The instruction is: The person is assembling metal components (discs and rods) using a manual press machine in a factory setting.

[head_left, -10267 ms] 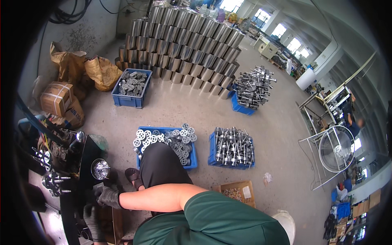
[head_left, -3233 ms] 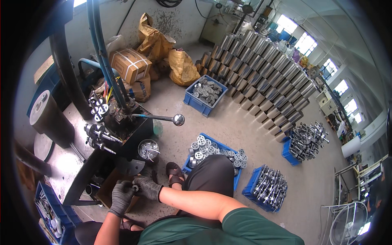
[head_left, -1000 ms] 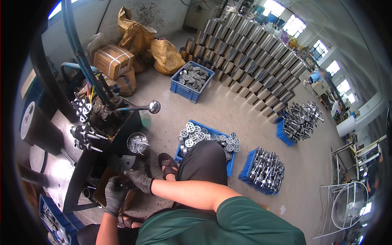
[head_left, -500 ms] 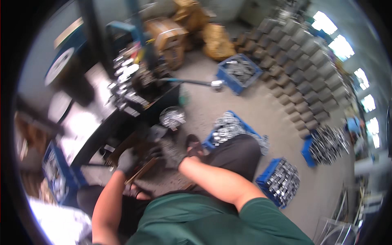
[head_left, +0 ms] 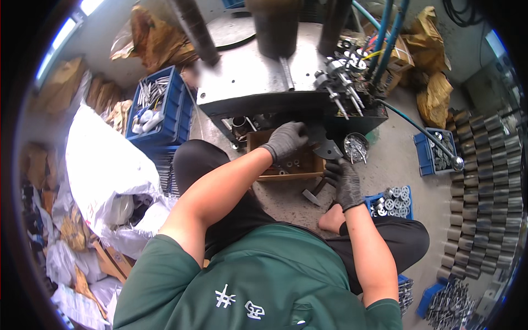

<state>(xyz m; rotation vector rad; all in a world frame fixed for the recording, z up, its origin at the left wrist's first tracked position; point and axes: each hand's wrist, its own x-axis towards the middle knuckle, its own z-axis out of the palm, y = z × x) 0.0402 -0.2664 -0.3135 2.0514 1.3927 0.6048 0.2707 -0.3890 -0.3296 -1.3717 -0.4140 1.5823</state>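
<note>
In the head view, the only one, the person's left hand (head_left: 285, 143) is over the open cardboard box (head_left: 316, 165), reaching across it from the near left. Its fingers are partly curled, and whether that grip has hold of anything cannot be told, since the fingertips are turned away. The box sits on the floor below the front edge of the desk (head_left: 253, 77), its long side running left to right across the person. A few small metal rings (head_left: 296, 163) lie inside, nearer the person than the left hand and slightly to its right, so the left hand is the nearer of the two to them.

The right hand (head_left: 347, 184) is outside the box, beyond its right end, fingers loosely bent and spread toward the left. Its upper fingertips are at or just beside the near edge of a dark plate (head_left: 328, 149) with holes; contact, or any small piece in that grip, cannot be made out. A hammer-like tool (head_left: 312, 197) lies slantwise on the floor, its handle toward the right hand. The bowl (head_left: 345, 146) of bright metal bits stands just past the plate, also on the right hand's side.
</note>
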